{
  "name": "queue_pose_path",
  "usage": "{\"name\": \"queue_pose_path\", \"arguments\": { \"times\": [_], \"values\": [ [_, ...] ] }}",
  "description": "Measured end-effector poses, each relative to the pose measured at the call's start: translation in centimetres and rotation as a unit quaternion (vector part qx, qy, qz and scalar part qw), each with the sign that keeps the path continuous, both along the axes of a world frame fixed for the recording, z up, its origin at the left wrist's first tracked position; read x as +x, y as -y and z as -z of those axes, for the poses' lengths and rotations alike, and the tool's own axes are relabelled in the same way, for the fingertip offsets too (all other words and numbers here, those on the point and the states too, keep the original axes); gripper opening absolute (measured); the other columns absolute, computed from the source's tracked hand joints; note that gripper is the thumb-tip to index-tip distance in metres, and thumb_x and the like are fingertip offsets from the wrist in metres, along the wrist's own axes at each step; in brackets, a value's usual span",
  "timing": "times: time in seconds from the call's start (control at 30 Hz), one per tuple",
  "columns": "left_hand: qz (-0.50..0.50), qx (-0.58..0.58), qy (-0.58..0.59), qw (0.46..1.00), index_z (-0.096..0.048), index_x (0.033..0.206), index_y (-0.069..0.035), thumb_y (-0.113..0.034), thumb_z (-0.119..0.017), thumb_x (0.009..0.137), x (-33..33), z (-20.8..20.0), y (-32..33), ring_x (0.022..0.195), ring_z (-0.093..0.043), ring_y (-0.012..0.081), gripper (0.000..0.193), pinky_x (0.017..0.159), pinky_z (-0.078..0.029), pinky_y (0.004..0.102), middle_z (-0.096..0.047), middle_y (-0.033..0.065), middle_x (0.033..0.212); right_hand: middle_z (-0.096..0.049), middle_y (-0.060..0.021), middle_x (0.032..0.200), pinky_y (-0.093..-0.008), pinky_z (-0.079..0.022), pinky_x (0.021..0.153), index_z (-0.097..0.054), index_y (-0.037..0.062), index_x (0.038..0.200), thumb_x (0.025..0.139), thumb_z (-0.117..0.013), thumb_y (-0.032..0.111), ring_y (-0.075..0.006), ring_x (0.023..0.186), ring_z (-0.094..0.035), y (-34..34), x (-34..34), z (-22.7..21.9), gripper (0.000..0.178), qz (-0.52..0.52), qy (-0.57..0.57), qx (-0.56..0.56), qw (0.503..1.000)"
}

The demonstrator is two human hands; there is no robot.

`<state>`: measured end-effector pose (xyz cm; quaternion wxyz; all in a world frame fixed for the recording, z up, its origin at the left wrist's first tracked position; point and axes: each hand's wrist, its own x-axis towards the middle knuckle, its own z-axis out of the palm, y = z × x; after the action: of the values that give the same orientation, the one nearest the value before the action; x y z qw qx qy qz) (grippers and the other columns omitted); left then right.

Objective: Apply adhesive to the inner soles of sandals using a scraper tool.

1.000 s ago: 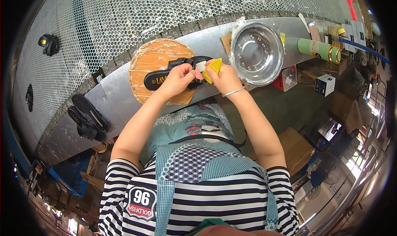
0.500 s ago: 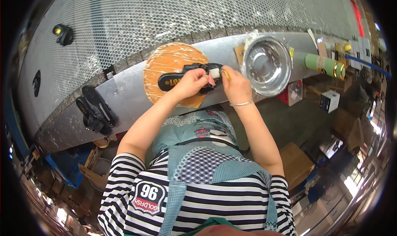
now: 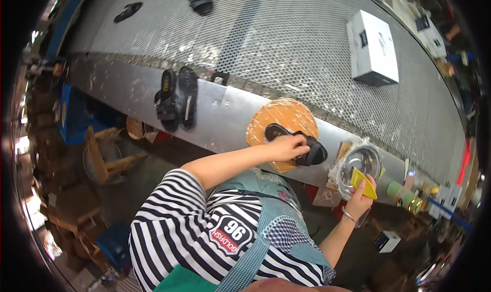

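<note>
Since the earlier frame, right hand (image 3: 360, 201) has moved away from the black sandal (image 3: 316, 153), taking the yellow piece (image 3: 365, 183) to the near side of the clear bowl (image 3: 378, 164); the head view has also swung, bringing a white box (image 3: 373, 49) on the mesh belt (image 3: 296, 57) into sight.

Sandal: lies on the round orange board (image 3: 291, 113), on the metal ledge (image 3: 232, 108). Left hand (image 3: 288, 148) lies over its middle, fingers bent down at the strap area; the heel end shows beyond the back of the hand, the toe end past the fingertips. Grip or mere contact: cannot tell.

Right fingers: pinched on the yellow piece, well apart from the sandal.

Second pair of black sandals (image 3: 188, 95): on the ledge, left of the board.
</note>
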<state>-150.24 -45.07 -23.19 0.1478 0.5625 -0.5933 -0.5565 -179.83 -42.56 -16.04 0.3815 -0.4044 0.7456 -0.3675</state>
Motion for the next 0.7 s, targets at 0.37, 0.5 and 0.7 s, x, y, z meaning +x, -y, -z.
{"name": "queue_pose_path", "arguments": {
  "times": [0.37,0.5,0.7],
  "values": [
    [-0.187,0.08,-0.308,0.929,-0.06,0.113,-0.011,-0.038,-0.044,0.099,1.4,-13.3,5.7,0.087,-0.051,0.0062,0.035,0.078,-0.042,0.0241,-0.057,-0.0043,0.097,-0.061,-0.0042,0.08,-0.0176,-0.04,0.049,-0.056,0.0018,0.116,0.096,-0.054,0.023,-0.0057,0.054,-0.049,2.1,-4.2,-0.1,0.029,-0.005,0.0,-0.04,0.999],
    [-0.229,-0.103,-0.283,0.926,-0.036,0.138,-0.006,-0.04,-0.035,0.101,5.7,-15.3,11.6,0.105,-0.049,0.0143,0.051,0.093,-0.039,0.03,-0.052,0.006,0.123,-0.06,-0.0041,0.08,-0.0182,-0.039,0.047,-0.057,0.0021,0.115,0.096,-0.054,0.024,-0.0059,0.053,-0.049,2.3,-3.1,-0.2,0.029,-0.027,0.004,-0.042,0.999],
    [-0.219,-0.258,0.263,0.903,-0.029,0.141,-0.002,-0.046,-0.061,0.086,14.4,-11.8,8.3,0.136,-0.025,0.042,0.078,0.109,-0.025,0.0467,-0.027,0.0271,0.144,-0.06,-0.0037,0.08,-0.0186,-0.04,0.047,-0.057,0.0021,0.115,0.096,-0.054,0.024,-0.0059,0.052,-0.049,1.4,-3.2,0.6,0.029,-0.025,-0.001,-0.021,0.999]
  ]
}}
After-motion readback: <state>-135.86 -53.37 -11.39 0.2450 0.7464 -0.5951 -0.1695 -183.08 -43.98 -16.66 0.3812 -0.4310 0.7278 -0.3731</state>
